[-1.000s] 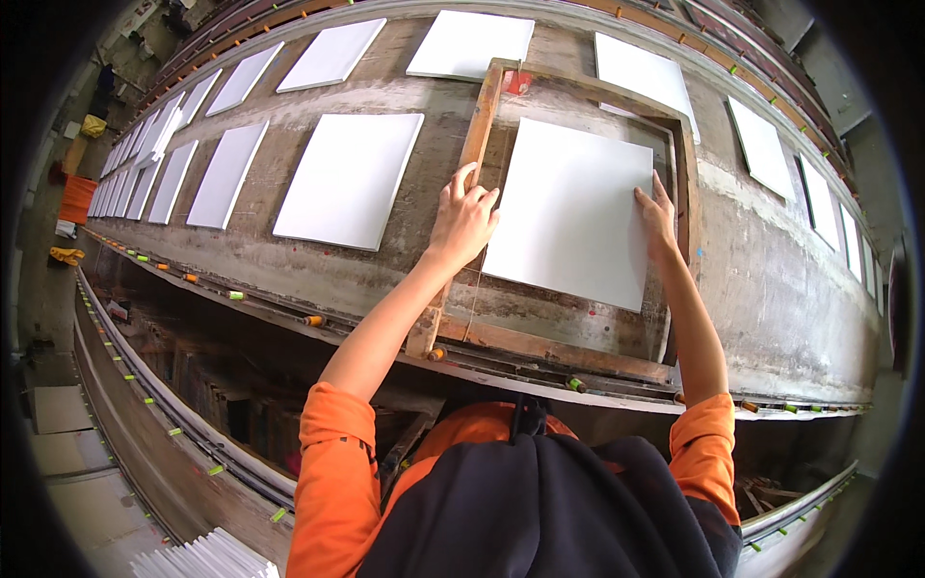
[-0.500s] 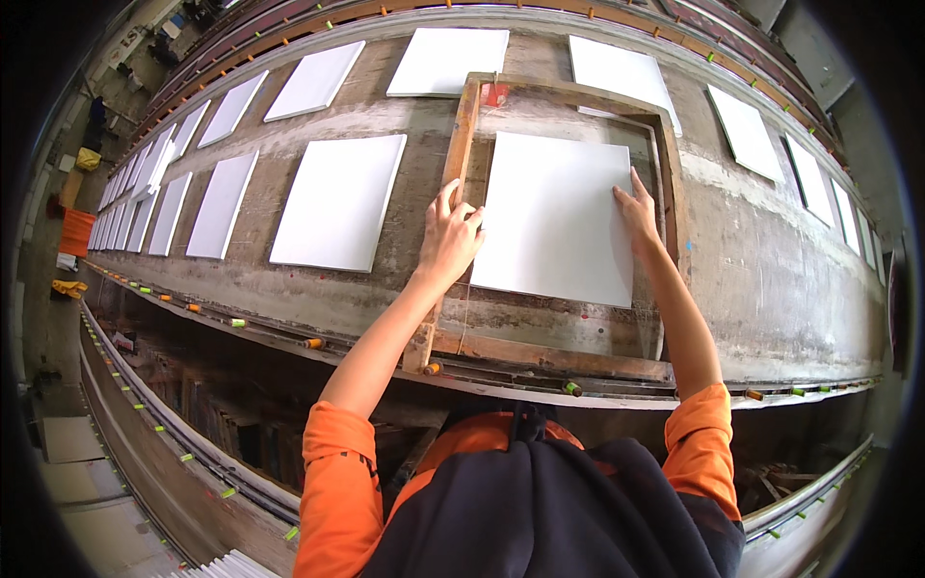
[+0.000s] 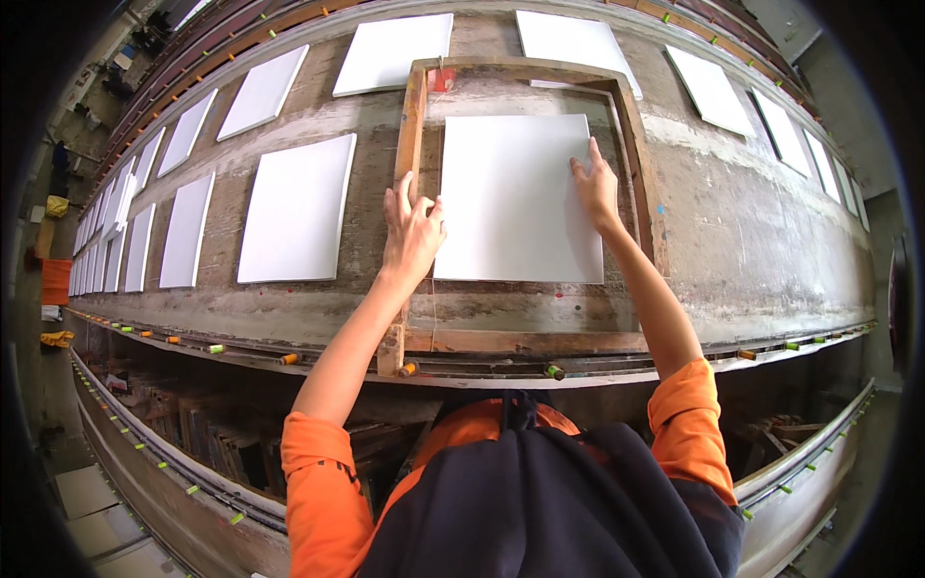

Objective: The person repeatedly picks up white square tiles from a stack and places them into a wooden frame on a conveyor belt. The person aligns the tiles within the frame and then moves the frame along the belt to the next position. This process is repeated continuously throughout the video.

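A white rectangular panel, like a blank canvas [image 3: 515, 207], lies inside an old wooden frame [image 3: 631, 144] on the long worn table. My left hand [image 3: 412, 231] is at the panel's left edge, its fingers partly curled, with some over the frame's left bar. At the right edge my right hand [image 3: 597, 193] has its thumb on the panel's face and its forefinger stretched along the side. Between them the hands hold the panel. Its underside is hidden, as are some of my fingertips. A thin string [image 3: 435, 313] hangs along the frame's left side.
More white panels [image 3: 297, 207] lie in rows on the table [image 3: 742, 231]. A red patch [image 3: 441, 80] marks the frame's upper left corner. Orange and green pegs [image 3: 554, 371] line the table's near rail. Below it, boards [image 3: 202, 433] stand in a dark space.
The view has turned slightly, so the table, frame and panel sit further left in the picture. Both hands stay at the panel's edges; no clear shift of the panel within the frame shows.
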The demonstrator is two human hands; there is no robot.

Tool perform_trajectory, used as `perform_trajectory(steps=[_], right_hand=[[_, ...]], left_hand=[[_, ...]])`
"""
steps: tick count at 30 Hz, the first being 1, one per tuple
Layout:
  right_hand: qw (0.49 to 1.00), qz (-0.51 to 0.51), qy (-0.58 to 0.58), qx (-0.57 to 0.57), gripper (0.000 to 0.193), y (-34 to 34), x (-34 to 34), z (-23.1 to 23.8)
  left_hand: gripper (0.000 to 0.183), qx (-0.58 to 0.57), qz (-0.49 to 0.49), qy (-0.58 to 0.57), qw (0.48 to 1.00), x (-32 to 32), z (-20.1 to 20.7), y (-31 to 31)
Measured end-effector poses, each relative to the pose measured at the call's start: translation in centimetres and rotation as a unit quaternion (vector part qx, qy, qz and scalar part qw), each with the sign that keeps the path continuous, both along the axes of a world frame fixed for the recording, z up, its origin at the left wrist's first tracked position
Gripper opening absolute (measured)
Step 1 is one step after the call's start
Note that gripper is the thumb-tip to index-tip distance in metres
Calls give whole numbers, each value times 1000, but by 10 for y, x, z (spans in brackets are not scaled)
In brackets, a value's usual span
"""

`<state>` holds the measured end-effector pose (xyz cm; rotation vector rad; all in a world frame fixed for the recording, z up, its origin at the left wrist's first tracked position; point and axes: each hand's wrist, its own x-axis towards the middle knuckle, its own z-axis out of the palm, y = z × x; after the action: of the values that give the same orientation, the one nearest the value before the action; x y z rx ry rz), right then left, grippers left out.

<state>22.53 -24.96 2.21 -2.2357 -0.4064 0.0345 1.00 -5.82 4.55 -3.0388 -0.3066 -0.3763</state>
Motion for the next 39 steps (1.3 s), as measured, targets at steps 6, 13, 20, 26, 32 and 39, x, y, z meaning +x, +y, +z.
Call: perform_trajectory(steps=[6,13,20,26,32,39], right_hand=[[992,21,-105,-66,54,4,-5,-7],[938,-46,-243,-241,46,9,-20,-23],[925,61,-310,-213,47,5,-39,-18],[915,258,-205,-231,58,-17,-109,-8],[892,312,-183,-270,60,-15,-101,5],[894,313,-240,-213,56,51,-4,-12]], left_hand=[[37,229,11,89,969,6,-16,-23],[38,287,26,133,948,8,-14,-39],[52,149,-65,106,981,9,-27,-30],[75,-74,2,74,995,19,-28,-60],[78,-95,-19,66,993,43,-27,-52],[74,-116,3,-12,993,143,-41,-2]])
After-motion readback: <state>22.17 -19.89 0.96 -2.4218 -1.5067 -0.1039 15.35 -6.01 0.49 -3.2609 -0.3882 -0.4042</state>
